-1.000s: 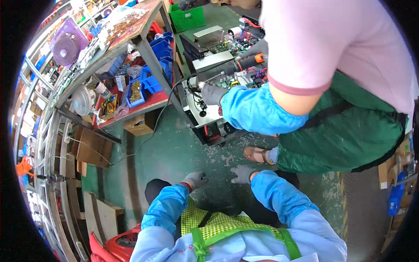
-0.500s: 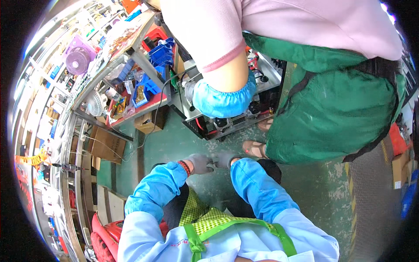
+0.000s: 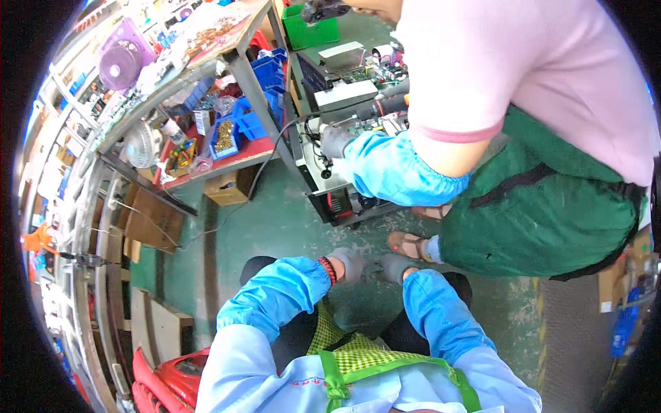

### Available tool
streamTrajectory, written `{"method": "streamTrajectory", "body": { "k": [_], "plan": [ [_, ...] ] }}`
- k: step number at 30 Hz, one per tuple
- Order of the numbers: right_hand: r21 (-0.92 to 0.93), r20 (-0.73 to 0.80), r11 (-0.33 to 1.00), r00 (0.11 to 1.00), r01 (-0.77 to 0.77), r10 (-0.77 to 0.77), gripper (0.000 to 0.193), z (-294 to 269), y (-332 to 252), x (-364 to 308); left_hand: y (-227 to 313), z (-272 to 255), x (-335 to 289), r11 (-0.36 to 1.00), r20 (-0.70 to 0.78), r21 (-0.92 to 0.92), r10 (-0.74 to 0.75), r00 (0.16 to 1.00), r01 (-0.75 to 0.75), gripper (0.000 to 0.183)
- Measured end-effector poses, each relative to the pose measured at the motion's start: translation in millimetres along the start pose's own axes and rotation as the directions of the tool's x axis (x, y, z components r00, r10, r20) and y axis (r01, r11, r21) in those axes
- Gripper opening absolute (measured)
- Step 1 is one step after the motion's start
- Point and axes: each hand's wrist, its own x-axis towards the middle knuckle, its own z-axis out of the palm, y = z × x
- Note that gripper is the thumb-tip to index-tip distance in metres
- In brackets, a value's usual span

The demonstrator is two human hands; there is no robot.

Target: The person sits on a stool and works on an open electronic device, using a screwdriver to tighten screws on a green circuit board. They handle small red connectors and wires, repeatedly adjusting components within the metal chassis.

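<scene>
My left hand (image 3: 351, 266), in a grey glove with a red beaded bracelet at the wrist, hangs low over the green floor. Close beside it is my right hand (image 3: 392, 268), also grey-gloved. The fingertips point toward each other, and blur hides how they are bent; I make out no object between them. Ahead of my hands stands a metal equipment chassis (image 3: 332, 184) with wiring and boards inside. A co-worker's gloved hand (image 3: 335, 142) rests at its near left part, beside a dark cylindrical tool with an orange ring (image 3: 390, 105).
The co-worker in a green apron (image 3: 544, 220) bends over the chassis at the right. On the left, a workbench shelf (image 3: 220, 165) carries blue bins (image 3: 225, 136). A cardboard box (image 3: 229, 187) sits under it, and a black cable (image 3: 259, 180) trails down. A red stool (image 3: 175, 382) is at lower left.
The co-worker has shifted right and lower, uncovering more of the chassis and the tool. My hands stay close together and now appear further right in view.
</scene>
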Motion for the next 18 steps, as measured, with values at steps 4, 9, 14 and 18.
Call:
{"method": "streamTrajectory", "body": {
  "k": [4,9,14,18],
  "plan": [
    [-0.115,-0.054,0.993,0.998,-0.029,0.023,0.04,0.0,36.4,-43.2,31.0,-40.4,-2.5,0.987,-0.071,-0.015,0.158,0.985,-0.159,0.041],
    [-0.185,0.115,0.955,0.96,-0.232,0.255,0.044,-56.7,-10.8,-63.0,38.2,-45.3,-19.7,0.933,-0.113,-0.036,0.352,0.929,-0.358,0.035],
    [-0.388,0.102,0.908,0.972,-0.155,0.21,0.056,-106.6,-69.7,-85.1,36.3,-28.8,-17.0,0.94,-0.016,0.005,0.342,0.94,-0.342,0.037],
    [-0.326,-0.024,0.941,0.996,-0.088,0.085,0.058,-105.8,-83.3,-89.8,27.8,-22.8,-37.4,0.962,-0.09,-0.049,0.263,0.96,-0.268,0.032]
  ]
}}
